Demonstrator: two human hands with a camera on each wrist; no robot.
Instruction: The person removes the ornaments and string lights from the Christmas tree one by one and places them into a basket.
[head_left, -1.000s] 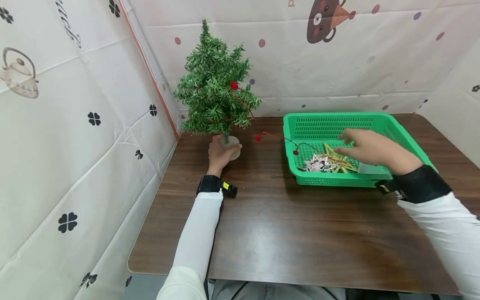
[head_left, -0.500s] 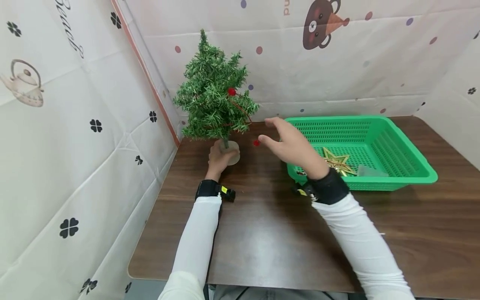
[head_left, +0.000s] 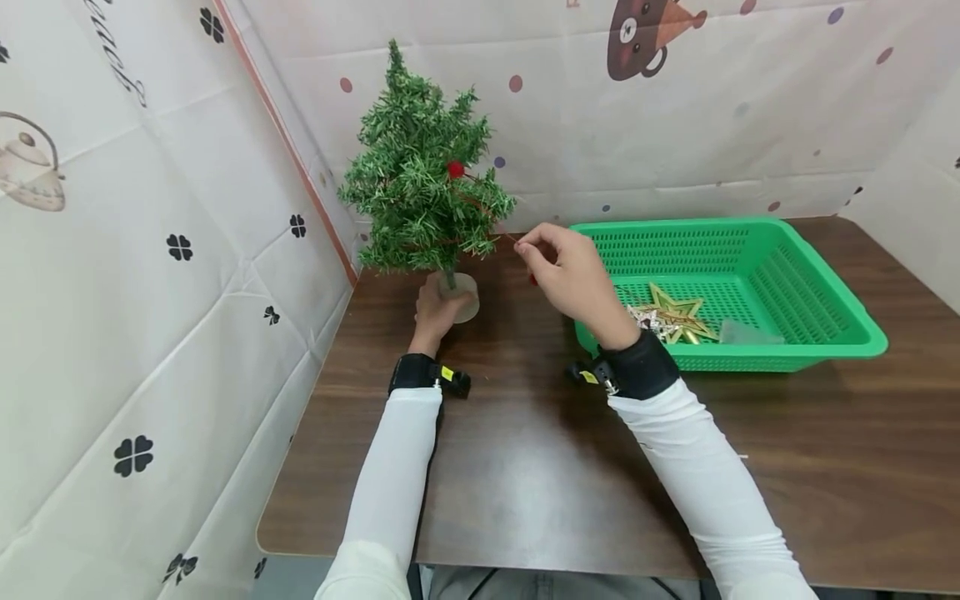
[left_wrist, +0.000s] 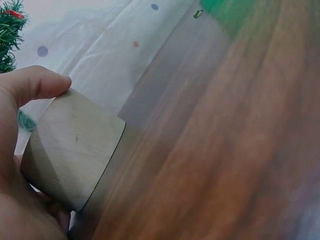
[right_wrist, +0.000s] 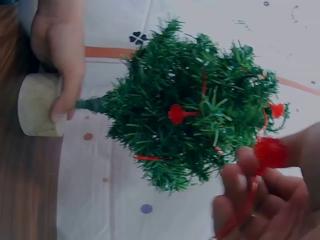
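A small artificial Christmas tree stands upright at the back left. My left hand grips its round pale base, with the thumb over the top edge. A thin red garland string with red ornaments winds through the branches, and one red ornament shows on the tree's right side. Just right of the lower branches, my right hand pinches the loose part of this string between thumb and fingertips. In the right wrist view, the string runs down across the curled fingers.
A green plastic basket sits to the right, partly behind my right forearm. Inside lie gold stars, silvery star ornaments and a clear plastic piece. Patterned cloth walls border the brown table at left and back.
My right hand has moved left from above the basket to the string beside the tree and taken hold of it, drawing it up. My left hand has stayed on the base.
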